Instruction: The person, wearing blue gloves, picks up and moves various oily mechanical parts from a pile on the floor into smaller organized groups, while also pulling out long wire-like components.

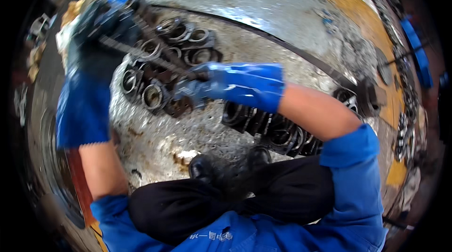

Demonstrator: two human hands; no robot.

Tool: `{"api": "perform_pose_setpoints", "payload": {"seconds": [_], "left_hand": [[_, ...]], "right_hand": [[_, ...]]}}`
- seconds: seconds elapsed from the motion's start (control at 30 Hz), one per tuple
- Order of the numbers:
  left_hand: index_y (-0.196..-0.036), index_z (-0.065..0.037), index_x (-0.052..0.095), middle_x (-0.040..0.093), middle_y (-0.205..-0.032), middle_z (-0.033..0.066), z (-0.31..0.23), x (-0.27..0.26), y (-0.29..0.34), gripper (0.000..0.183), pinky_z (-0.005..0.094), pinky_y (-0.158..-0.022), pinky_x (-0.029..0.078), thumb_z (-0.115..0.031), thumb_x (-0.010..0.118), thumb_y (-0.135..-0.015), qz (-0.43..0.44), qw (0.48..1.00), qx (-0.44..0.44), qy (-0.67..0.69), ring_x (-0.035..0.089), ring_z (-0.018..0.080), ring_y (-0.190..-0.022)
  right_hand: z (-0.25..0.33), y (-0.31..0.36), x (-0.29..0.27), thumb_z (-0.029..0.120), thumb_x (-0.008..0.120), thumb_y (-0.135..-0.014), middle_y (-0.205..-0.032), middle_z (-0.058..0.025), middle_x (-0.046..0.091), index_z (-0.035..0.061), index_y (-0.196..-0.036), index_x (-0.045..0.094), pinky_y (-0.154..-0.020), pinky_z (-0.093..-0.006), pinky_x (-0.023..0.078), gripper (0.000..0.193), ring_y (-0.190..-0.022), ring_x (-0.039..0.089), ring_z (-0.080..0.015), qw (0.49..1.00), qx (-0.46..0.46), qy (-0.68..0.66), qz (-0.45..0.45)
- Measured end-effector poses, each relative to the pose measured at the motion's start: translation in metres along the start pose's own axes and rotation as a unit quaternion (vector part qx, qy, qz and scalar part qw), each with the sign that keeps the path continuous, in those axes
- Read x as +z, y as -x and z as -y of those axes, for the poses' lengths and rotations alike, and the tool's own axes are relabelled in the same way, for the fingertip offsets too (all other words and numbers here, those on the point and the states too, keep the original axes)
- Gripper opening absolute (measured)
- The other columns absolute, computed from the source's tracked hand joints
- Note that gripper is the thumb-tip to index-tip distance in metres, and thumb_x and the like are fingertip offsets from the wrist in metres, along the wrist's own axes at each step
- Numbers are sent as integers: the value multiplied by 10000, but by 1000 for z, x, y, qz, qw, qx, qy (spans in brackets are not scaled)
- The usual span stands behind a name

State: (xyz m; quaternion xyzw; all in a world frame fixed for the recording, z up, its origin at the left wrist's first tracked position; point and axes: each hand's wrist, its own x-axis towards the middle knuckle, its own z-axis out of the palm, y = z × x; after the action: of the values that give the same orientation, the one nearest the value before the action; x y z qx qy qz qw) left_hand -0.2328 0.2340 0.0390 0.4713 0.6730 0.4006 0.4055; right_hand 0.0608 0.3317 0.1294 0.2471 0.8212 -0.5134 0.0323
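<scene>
Blue-gloved, the left hand (pixel 107 30) and right hand (pixel 195 84) are apart, a metal bar (pixel 134 51) slanting between them, down rightward (blur hides whether either grips it), above ring-ended metal parts (pixel 153 97) nearer the right.

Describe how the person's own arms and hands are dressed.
The left hand and right hand wear glossy blue gloves with wide cuffs, dark over the left hand, greyish over the right. Blue sleeves end near the elbows, leaving the forearms bare.
</scene>
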Motion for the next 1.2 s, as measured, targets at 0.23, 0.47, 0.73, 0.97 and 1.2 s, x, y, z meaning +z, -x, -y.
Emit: {"api": "perform_pose_setpoints", "payload": {"seconds": [0.23,0.47,0.73,0.97,1.2], "left_hand": [[-1209,-52,573,693,-958,164,57,-2,-11,430,448,-713,581,-361,631,-917,-21,983,-33,-179,683,288,-883],[-1240,-59,563,694,-950,172,110,25,3,472,459,-711,568,-383,645,-907,0,947,-64,-315,680,306,-869],[-1276,-67,551,695,-942,181,138,35,2,522,472,-708,554,-408,661,-896,10,916,-77,-393,675,328,-852],[-1307,-74,540,696,-935,189,153,39,-26,567,483,-706,541,-430,674,-887,8,898,-92,-429,671,347,-838],[-1339,-81,530,697,-927,198,147,43,-46,612,494,-703,528,-451,688,-878,12,892,-89,-442,668,365,-824]], "right_hand": [[-26,-21,-44,455,634,-982,-802,-51,713,136,-1172,714,-569,-321,501,380,-617,650,-123,978,185,97,11],[-72,-54,-66,494,528,-997,-890,-47,721,121,-1123,720,-655,-339,514,438,-752,671,-145,964,151,220,-3],[-83,-90,-72,456,607,-962,-789,-33,681,110,-1005,732,-611,-318,490,371,-693,639,-129,971,227,71,24],[-78,-83,-69,422,676,-930,-701,-21,646,100,-901,742,-572,-300,469,330,-641,611,-116,961,270,33,45],[-137,-72,-89,434,601,-992,-648,8,565,52,-966,754,-532,-291,404,412,-569,523,-113,974,215,-59,42]]}}
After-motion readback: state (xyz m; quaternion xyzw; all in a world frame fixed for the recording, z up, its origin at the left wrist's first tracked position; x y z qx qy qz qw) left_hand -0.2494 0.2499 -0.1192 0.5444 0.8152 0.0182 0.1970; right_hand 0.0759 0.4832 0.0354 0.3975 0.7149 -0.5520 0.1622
